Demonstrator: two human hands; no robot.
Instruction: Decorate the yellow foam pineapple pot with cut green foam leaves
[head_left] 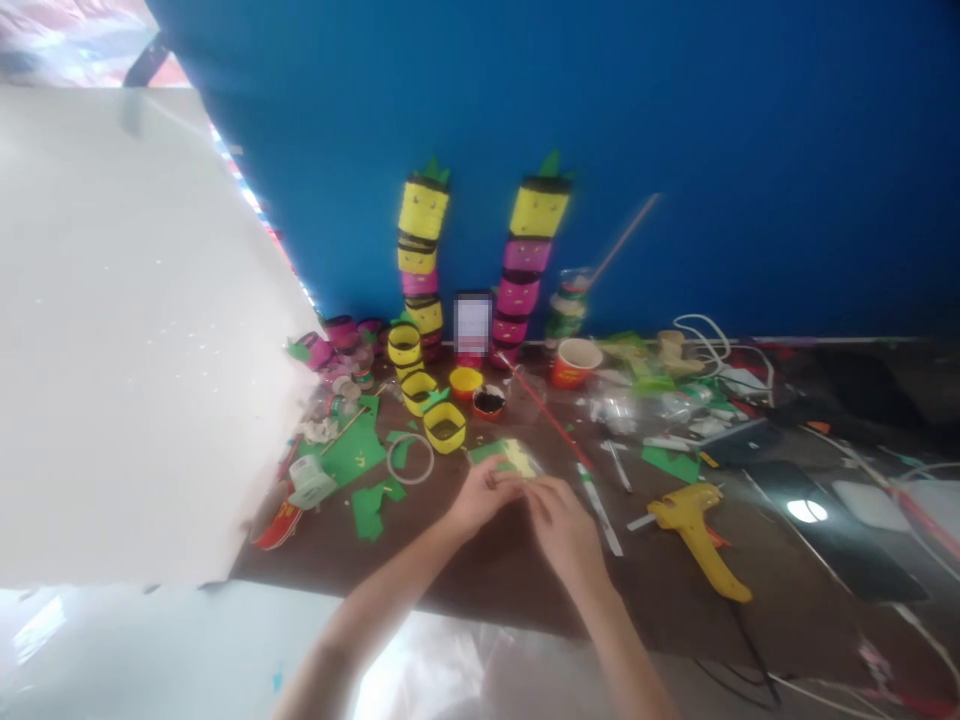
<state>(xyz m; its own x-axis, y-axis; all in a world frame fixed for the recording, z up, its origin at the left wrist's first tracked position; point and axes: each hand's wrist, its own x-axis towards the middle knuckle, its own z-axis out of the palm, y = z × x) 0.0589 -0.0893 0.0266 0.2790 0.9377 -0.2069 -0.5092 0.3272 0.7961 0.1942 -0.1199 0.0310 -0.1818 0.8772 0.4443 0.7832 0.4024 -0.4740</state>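
My left hand (486,497) and my right hand (561,525) meet over the front middle of the brown table, fingertips pinched together. What lies between them is too small and blurred to make out. Just beyond the fingertips is a piece of green paper (487,453) with a pale yellow piece (519,457) on it; I cannot tell whether the fingers hold either. Behind, a yellow cup with black bands (445,428) stands nearest to my left hand. A white strip with a green mark (598,508) lies right of my right hand.
A yellow glue gun (694,525) lies at right beside a dark phone-like slab (847,535). Tape ring (410,459) and green paper scraps (367,510) lie left. Two tall yellow-and-magenta stacks (424,250) stand against the blue wall. A red paper cup (576,363) stands behind.
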